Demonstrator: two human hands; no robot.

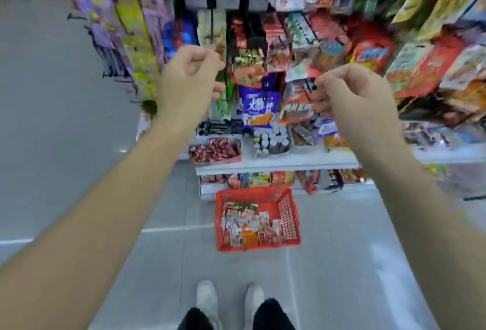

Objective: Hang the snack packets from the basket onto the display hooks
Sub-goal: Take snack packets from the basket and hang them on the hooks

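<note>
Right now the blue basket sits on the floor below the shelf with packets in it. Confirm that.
Wrong colour: the basket is red, not blue, as the head view shows. Otherwise right: it sits on the floor below the shelf with snack packets in it.

Hanging packets [368, 51] blurred, fingers [324, 88] grasp unclear

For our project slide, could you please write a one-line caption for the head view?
Left hand and right hand raised to hanging snack packets, red basket on the floor below.
</note>
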